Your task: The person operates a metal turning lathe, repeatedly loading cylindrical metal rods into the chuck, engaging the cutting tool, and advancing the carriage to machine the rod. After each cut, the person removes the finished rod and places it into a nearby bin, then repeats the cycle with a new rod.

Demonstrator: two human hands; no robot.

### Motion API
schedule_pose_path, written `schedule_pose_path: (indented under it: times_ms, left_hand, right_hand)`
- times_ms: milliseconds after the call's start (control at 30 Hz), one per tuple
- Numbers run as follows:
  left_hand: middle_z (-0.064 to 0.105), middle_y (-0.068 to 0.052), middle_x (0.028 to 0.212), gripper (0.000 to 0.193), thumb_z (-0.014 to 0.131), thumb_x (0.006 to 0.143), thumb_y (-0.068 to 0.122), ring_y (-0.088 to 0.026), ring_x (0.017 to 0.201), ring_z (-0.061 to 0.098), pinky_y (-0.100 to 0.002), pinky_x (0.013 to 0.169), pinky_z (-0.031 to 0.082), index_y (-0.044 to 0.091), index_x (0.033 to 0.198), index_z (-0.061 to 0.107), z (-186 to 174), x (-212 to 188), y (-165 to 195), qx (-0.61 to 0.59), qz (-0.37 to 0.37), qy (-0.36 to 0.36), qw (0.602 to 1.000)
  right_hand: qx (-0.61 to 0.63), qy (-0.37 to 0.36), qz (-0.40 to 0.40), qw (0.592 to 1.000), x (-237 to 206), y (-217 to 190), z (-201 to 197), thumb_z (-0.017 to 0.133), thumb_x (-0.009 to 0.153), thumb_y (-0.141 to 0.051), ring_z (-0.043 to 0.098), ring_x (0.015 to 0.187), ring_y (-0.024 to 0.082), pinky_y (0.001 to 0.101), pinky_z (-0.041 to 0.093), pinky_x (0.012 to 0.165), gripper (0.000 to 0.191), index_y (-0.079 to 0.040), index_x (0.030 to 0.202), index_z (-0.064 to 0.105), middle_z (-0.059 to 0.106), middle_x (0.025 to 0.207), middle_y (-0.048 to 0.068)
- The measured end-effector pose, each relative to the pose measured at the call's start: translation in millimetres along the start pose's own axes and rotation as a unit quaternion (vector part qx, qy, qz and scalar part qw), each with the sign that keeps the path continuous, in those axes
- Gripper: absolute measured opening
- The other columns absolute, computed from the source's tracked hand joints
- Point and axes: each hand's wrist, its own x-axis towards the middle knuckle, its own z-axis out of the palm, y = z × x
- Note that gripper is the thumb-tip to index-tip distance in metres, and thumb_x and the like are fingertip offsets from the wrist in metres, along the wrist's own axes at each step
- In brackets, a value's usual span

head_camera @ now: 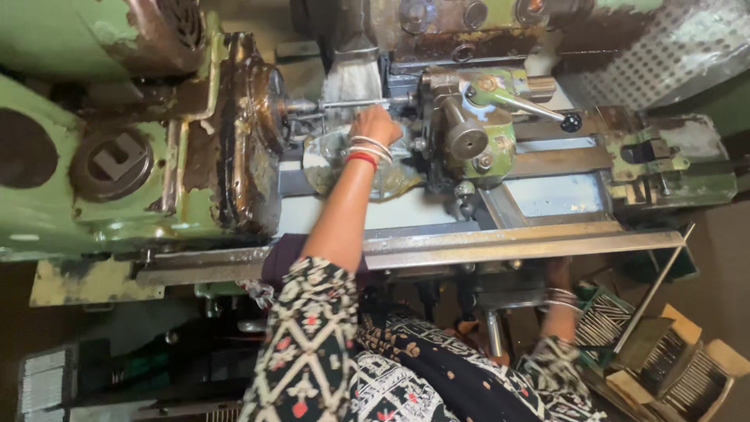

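Note:
I stand at an old green lathe (94,203). My left hand (375,125), with bangles and a red thread at the wrist, reaches over the bed to a thin metal rod (344,103) that sticks out of the rusty chuck (269,101). Its fingers curl at the rod's right end, by the tool block (469,137); the grip itself is hidden. A clear plastic sheet (328,168) lies under the wrist. My right hand (558,275) is low, below the bed rail (516,244), mostly hidden behind it.
A lever with a black knob (571,122) juts right from the tool block. The green tailstock slide (664,168) sits at the right. Cardboard boxes of thin metal rods (680,363) and a green crate (601,312) stand on the floor at lower right.

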Motion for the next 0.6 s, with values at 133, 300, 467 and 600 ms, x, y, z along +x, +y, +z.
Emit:
schedule_pose_path:
  times_ms: [133, 300, 467, 600]
  left_hand:
    - [0.073, -0.020, 0.093, 0.046, 0.083, 0.081, 0.024, -0.038, 0.090, 0.072, -0.046, 0.077, 0.057, -0.003, 0.109, 0.059, -86.5, -79.5, -30.2, -0.103, 0.172, 0.119, 0.972]
    - [0.063, -0.008, 0.127, 0.036, 0.076, 0.105, 0.000, -0.019, 0.115, 0.071, -0.032, 0.101, 0.063, 0.004, 0.134, 0.055, -190.2, -225.7, -174.6, -0.391, 0.214, 0.238, 0.863]
    - [0.059, -0.005, 0.091, 0.032, 0.058, 0.114, 0.034, -0.007, 0.069, 0.053, -0.016, 0.055, 0.042, 0.007, 0.131, 0.050, -179.0, -313.7, -337.9, -0.544, 0.052, 0.480, 0.687]
    - [0.058, -0.012, 0.113, 0.031, 0.074, 0.106, 0.008, -0.021, 0.099, 0.061, -0.033, 0.090, 0.054, 0.002, 0.126, 0.052, -97.4, -361.1, -396.9, -0.209, -0.050, 0.478, 0.852]
  right_hand:
    - [0.077, 0.148, -0.098, 0.981, -3.0, 16.0, -56.2, 0.048, 0.101, -0.008, 0.063, 0.103, 0.025, 0.0400, 0.053, 0.093, 0.028, 0.003, 0.123, 0.062, 0.067, 0.115, 0.016]
    - [-0.042, 0.013, -0.124, 0.991, -49.3, 10.6, -57.5, 0.054, 0.099, -0.011, 0.064, 0.086, 0.027, 0.0395, 0.053, 0.079, 0.020, 0.003, 0.101, 0.067, 0.068, 0.095, 0.020]
    - [-0.102, -0.436, -0.213, 0.868, -159.5, -66.7, 46.9, 0.068, 0.089, -0.029, 0.070, 0.103, 0.022, 0.0374, 0.056, 0.087, 0.038, -0.010, 0.122, 0.069, 0.072, 0.119, 0.008]
    - [-0.096, -0.591, -0.316, 0.736, -250.4, -147.4, 158.3, 0.050, 0.108, -0.033, 0.069, 0.102, 0.034, 0.0415, 0.054, 0.089, 0.034, -0.003, 0.120, 0.060, 0.070, 0.109, 0.017]
